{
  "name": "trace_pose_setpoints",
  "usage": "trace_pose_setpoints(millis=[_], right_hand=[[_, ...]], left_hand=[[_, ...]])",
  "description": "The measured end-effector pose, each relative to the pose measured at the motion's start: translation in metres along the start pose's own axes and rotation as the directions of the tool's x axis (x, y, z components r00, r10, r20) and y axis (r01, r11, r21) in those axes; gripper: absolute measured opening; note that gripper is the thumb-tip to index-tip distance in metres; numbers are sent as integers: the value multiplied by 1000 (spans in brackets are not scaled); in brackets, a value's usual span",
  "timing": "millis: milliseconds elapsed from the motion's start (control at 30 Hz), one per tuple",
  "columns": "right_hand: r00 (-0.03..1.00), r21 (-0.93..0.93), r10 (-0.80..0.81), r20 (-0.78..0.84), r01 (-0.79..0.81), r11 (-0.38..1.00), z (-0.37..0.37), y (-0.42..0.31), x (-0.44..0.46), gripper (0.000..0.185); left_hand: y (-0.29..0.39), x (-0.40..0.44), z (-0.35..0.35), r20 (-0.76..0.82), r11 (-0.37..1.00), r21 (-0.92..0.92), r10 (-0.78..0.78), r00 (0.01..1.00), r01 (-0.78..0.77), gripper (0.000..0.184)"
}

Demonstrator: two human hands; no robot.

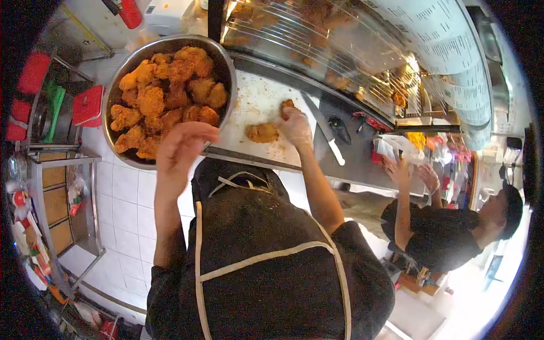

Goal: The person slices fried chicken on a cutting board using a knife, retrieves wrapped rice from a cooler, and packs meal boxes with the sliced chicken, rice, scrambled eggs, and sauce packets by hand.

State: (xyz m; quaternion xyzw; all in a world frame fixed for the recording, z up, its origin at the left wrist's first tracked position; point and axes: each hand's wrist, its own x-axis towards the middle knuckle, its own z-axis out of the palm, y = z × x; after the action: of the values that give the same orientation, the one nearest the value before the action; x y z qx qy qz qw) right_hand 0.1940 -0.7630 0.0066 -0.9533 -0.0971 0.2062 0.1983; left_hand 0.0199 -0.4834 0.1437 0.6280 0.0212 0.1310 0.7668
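Observation:
A large steel bowl (pixel 231 96) heaped with fried chicken pieces (pixel 150 99) stands at the upper left. Over its lower right edge is my left hand (pixel 184 148), fingers bent; whether it touches the chicken or holds anything is hidden. On the white cutting board (pixel 249 90), scattered with crumbs, lies one fried piece (pixel 262 132). My right hand (pixel 294 126), in a clear glove, has its fingers closed on a smaller fried piece (pixel 288 105) at the board's right side. A knife (pixel 323 126) with a white handle lies right of that hand.
Beyond the board stands a lit display case (pixel 317 51) with wire racks. Black tongs (pixel 340 130) lie beside the knife. A co-worker (pixel 447 226) in dark clothes stands at the right, both hands raised near packages. Metal shelving (pixel 68 198) stands at the left.

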Motion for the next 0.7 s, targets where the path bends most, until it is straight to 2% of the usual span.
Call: trace_pose_setpoints(millis=[67, 100, 167, 200, 233, 267, 300, 333, 367, 433, 467, 533, 567, 633, 667, 700], right_hand=[[928, 329, 204, -313, -95, 939, -10, 25, 2, 64], [931, 335, 204, -303, -97, 937, -5, 37, 7, 64], [860, 174, 231, -455, -169, 970, 22, 74, 38, 59], [901, 226, 230, -369, -153, 962, 43, 96, 54, 52], [933, 279, 226, -279, -146, 949, 64, 118, 69, 45], [934, 492, 203, -295, -34, 870, 52, 95, 60, 46], [973, 614, 128, -192, 17, 789, 32, 69, 58, 43], [995, 728, 50, -86, 28, 685, 10, 40, 54, 41], [986, 879, -16, -165, 155, 451, 13, 20, 59, 41], [955, 940, -206, -212, 257, 226, -28, -62, 31, 44], [951, 943, -239, -197, 250, 219, -34, -91, 27, 44], [850, 939, -506, -145, 279, 199, -39, -142, 28, 30], [839, 937, -524, -144, 286, 200, -42, -165, 27, 30], [870, 650, -492, -32, 392, 651, -43, -206, 30, 31], [856, 448, -494, -151, 505, 738, -44, -222, 37, 35], [845, 439, -512, -154, 523, 731, -44, -223, 45, 35]], left_hand=[[-2, 4, 18, 168, 999, 43, -1, 986, -6, 23], [-6, 4, 23, 163, 999, 52, -10, 986, 2, 23], [-20, 1, 31, -109, 991, -124, 37, 993, -50, 21], [-23, -2, 31, -243, 994, -109, -18, 970, -8, 21], [-23, -11, 33, -271, 996, -94, -24, 962, -1, 21], [-20, -18, 33, -358, 991, -118, 14, 933, -60, 22], [-16, -25, 30, -456, 982, -126, 66, 887, -138, 22], [-19, -39, 19, -499, 983, -133, 46, 865, -129, 23], [-17, -51, 13, -552, 985, -95, 66, 831, -142, 23], [-14, -72, 1, -660, 979, -121, 44, 750, -164, 23], [-12, -82, -4, -690, 981, -92, 60, 722, -169, 24], [-10, -96, -10, -742, 978, -71, 79, 666, -195, 24], [-10, -101, -13, -774, 976, -71, 78, 629, -208, 24], [-11, -107, -20, -787, 970, -72, 87, 610, -232, 24], [-10, -108, -25, -791, 967, -75, 90, 605, -242, 24], [-7, -109, -31, -798, 963, -70, 103, 594, -261, 24]])
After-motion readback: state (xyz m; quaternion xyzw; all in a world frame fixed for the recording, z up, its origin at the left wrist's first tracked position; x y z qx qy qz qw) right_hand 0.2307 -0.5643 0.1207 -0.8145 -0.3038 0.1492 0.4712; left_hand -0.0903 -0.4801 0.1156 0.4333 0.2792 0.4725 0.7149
